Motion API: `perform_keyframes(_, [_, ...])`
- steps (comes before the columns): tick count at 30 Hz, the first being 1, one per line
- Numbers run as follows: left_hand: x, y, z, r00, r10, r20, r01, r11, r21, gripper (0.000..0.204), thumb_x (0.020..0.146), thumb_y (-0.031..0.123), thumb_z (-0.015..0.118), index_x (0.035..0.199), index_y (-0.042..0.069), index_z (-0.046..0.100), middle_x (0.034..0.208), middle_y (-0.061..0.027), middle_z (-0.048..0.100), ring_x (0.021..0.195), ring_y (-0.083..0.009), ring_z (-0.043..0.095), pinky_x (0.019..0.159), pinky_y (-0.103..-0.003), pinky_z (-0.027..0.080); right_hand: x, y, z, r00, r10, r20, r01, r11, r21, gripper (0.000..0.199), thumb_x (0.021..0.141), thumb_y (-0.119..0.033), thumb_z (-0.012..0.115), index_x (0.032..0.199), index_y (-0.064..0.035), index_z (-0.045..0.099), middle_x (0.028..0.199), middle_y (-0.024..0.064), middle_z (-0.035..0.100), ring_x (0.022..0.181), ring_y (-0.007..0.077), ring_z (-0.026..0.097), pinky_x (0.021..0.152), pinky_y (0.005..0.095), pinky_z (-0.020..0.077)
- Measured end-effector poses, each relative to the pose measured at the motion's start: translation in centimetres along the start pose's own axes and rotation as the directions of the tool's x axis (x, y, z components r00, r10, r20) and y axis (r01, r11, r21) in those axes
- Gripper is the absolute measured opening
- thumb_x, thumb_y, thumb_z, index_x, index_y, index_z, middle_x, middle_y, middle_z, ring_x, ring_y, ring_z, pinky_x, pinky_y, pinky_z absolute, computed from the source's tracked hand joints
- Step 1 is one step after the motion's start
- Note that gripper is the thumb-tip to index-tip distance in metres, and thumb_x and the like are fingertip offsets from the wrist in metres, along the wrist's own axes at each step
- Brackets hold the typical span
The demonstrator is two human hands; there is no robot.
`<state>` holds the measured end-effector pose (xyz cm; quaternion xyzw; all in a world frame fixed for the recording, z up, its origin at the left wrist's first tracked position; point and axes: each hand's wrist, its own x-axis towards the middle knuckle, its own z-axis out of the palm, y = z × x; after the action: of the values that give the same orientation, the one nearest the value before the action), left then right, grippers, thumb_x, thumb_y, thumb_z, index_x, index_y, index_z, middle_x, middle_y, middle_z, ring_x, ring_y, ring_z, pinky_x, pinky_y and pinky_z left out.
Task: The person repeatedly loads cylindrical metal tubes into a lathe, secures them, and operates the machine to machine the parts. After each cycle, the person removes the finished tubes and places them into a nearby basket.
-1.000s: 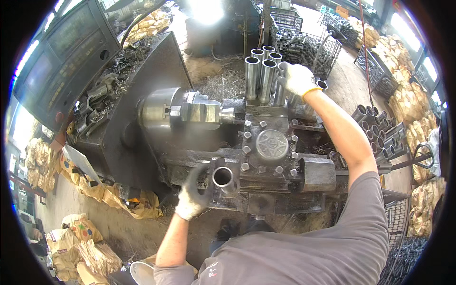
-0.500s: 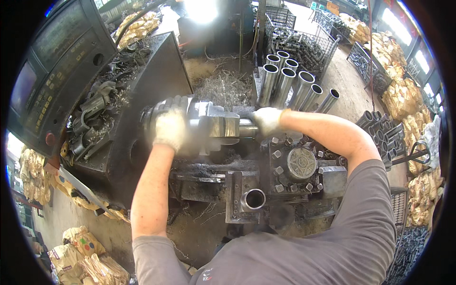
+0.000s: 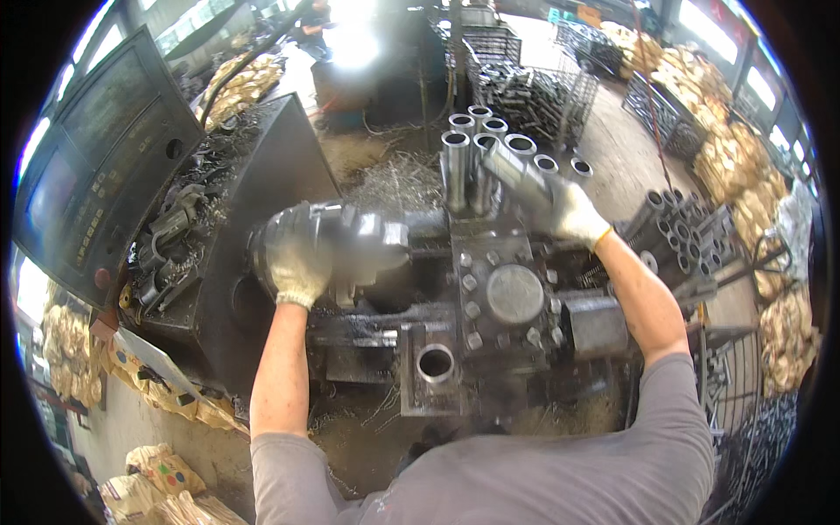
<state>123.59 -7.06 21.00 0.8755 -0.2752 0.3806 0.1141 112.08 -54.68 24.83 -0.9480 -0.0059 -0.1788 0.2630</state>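
Observation:
My left hand (image 3: 299, 261), in a white glove with grimy fingers, is wrapped over the lathe chuck (image 3: 343, 229); blur softens its outline. My right hand (image 3: 574, 215), also gloved, is closed round a metal tube (image 3: 514, 171). That tube slants up and left in front of several upright tubes (image 3: 456, 171) standing behind the tool post. Below and left of my right hand is the bolted tool post (image 3: 514, 294) with its round cap. Closer to my body, a short tube (image 3: 435, 363) stands upright on a metal block.
A control panel (image 3: 96, 188) and a tray of metal scrap (image 3: 179, 219) flank my left side. More tubes (image 3: 687, 232) are stacked at the right. Wire baskets (image 3: 538, 101) hold parts at the back. Metal shavings (image 3: 394, 184) lie behind the chuck.
My right hand has moved away from the chuck, rightward, and now carries a tube before the standing ones. My left hand stays at the chuck. The whole view has shifted slightly.

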Motion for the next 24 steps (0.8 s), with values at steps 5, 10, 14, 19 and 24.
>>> perform_keyframes(5, [-2.1,1.3,-2.6,0.989,-0.142,0.040,0.147,0.959,-0.241,0.071,0.095,0.028,0.079,0.156,0.004,0.052,0.140,-0.0245,0.067,0.132,-0.0437,0.060,0.114,-0.051,0.048,-6.1,-16.3,-5.9,1.000,-0.011,-0.029,0.010,0.998,-0.056,0.064,0.076,-0.030,0.087,0.129,-0.0011,0.064,0.103,0.0241,0.077,0.095,0.0405,0.077,0.085,0.0474,0.0612])
perform_keyframes(10, [-14.9,16.5,-13.2,0.831,-0.103,0.546,0.490,-0.326,-0.808,0.096,0.090,0.061,0.081,0.157,0.001,0.048,0.158,-0.0179,0.051,0.136,-0.0277,0.059,0.112,-0.047,0.050,-17.7,-25.6,-0.7,0.708,0.074,0.702,-0.502,0.751,0.428,0.048,0.079,-0.031,0.087,0.109,0.0034,0.076,0.099,0.0169,0.080,0.086,0.0228,0.077,0.080,0.0377,0.0606])
perform_keyframes(14, [-19.8,19.2,-14.1,0.430,0.020,0.903,0.639,-0.713,-0.289,0.056,0.099,0.031,0.076,0.141,-0.001,0.059,0.129,-0.0129,0.069,0.118,-0.0260,0.069,0.107,-0.042,0.053,-26.5,-21.6,12.1,0.649,0.071,0.757,-0.756,0.171,0.632,0.058,0.085,-0.037,0.091,0.125,0.0012,0.073,0.112,0.0113,0.077,0.102,0.0146,0.073,0.086,0.0310,0.0597])
perform_keyframes(19, [-24.9,18.6,-7.5,0.088,-0.193,0.977,0.780,-0.597,-0.188,0.043,0.093,0.015,0.082,0.130,0.006,0.062,0.118,-0.0116,0.071,0.108,-0.0271,0.072,0.082,-0.051,0.064,-30.1,-19.2,17.9,0.467,0.165,0.869,-0.809,0.475,0.345,0.049,0.085,-0.031,0.090,0.122,-0.0045,0.074,0.108,0.0072,0.076,0.093,0.0160,0.071,0.081,0.0326,0.0585])
perform_keyframes(24, [-28.3,16.3,-8.4,0.231,-0.122,0.965,0.347,-0.916,-0.199,0.032,0.102,0.030,0.061,0.120,0.005,0.071,0.116,-0.0137,0.076,0.114,-0.0323,0.071,0.103,-0.049,0.057,-30.6,-16.7,17.3,0.594,-0.034,0.804,-0.566,0.692,0.447,0.055,0.078,-0.021,0.088,0.126,-0.0007,0.072,0.114,0.0112,0.079,0.104,0.0158,0.073,0.087,0.0309,0.0589])
